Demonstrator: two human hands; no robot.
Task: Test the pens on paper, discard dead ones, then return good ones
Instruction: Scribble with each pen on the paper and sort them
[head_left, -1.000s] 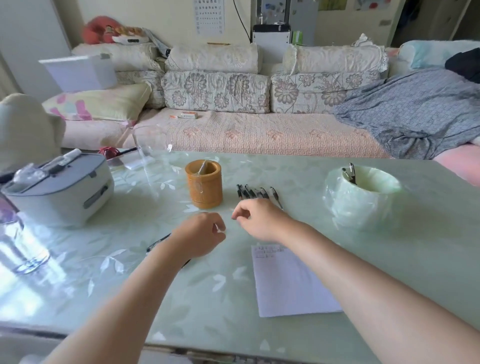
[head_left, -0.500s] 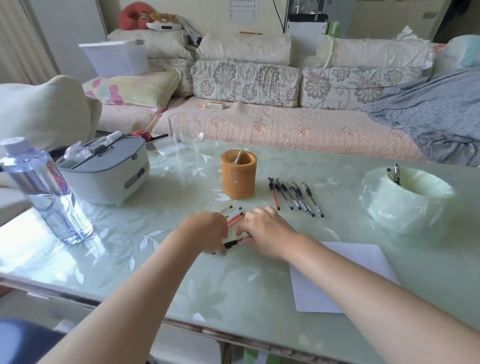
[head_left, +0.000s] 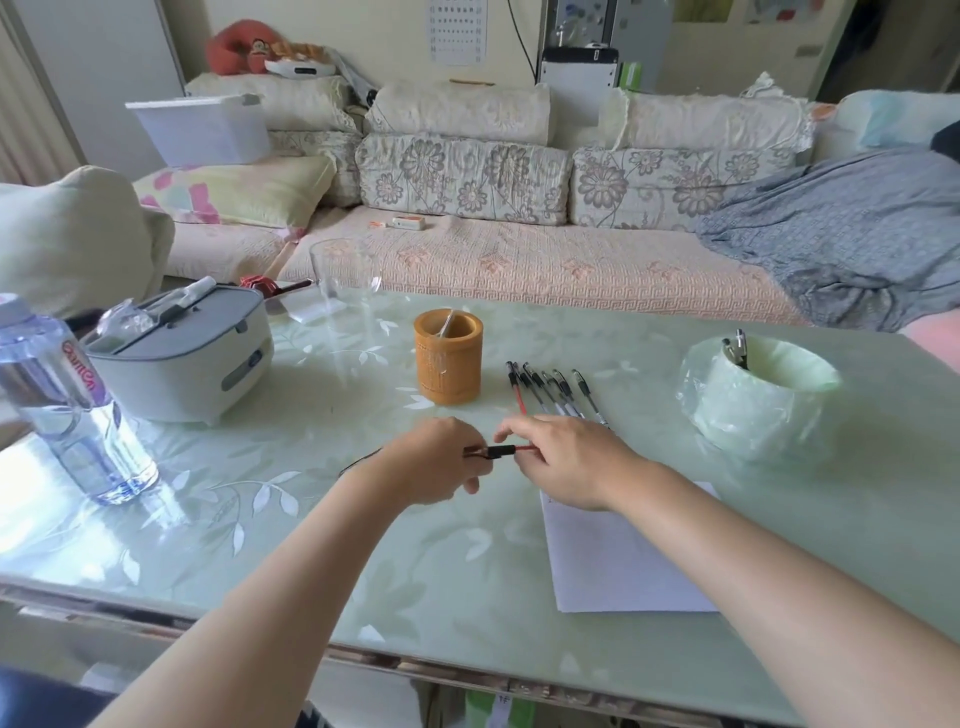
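Note:
A red pen with a black grip (head_left: 503, 450) is held level between my two hands above the table. My left hand (head_left: 435, 464) grips its left end with curled fingers, and another dark pen end sticks out left of that hand. My right hand (head_left: 566, 461) pinches the pen's red barrel. Several pens (head_left: 553, 391) lie in a row beyond my hands. The white paper (head_left: 618, 561) lies under my right wrist. An orange-brown pen holder (head_left: 448, 356) stands behind. A pale green wrapped container (head_left: 761, 397) at the right holds two pens.
A water bottle (head_left: 67, 400) stands at the left edge, a grey-and-white box (head_left: 182, 351) behind it, and a clear glass (head_left: 343, 275) at the table's far side. A sofa with cushions and a grey blanket runs behind the table.
The head view shifted back and right. My hands have lifted a red pen off the table and now hold it between them, where before they were gathering pens on the surface.

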